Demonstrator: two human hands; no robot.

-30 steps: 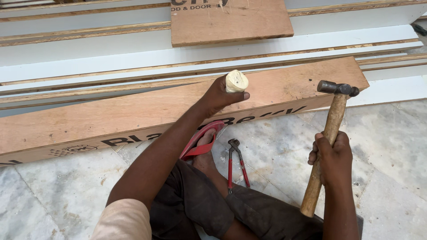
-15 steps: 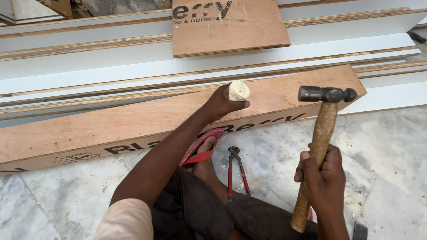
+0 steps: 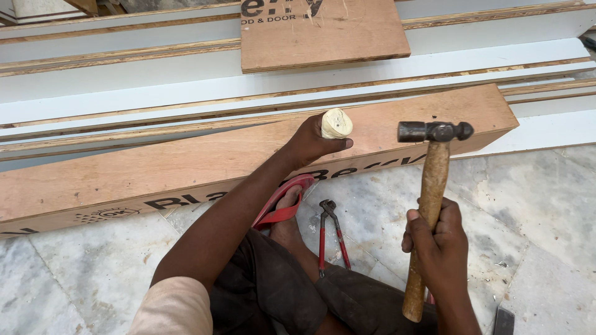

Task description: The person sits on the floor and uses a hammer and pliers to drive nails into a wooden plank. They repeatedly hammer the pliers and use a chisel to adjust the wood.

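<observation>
Wooden-handled hammer (image 3: 428, 205) raised in the right hand (image 3: 437, 239), fingers (image 3: 448, 224) clenched tight round the lower shaft, its steel head level with the pale stub of a chisel handle (image 3: 336, 123). Left of that fist, red pincers (image 3: 330, 232) lie on the marble floor (image 3: 528, 205) beside a foot in a red sandal (image 3: 282, 201). Farther out, the left hand (image 3: 313, 141) has its fingers (image 3: 334, 144) wrapped round the chisel handle, holding it against the plywood plank (image 3: 186, 167). A clean blow, by the look of it, wants the tool kept steady and the hammer face landing square, clear of the thumb. Beyond, white boards (image 3: 155, 93).
</observation>
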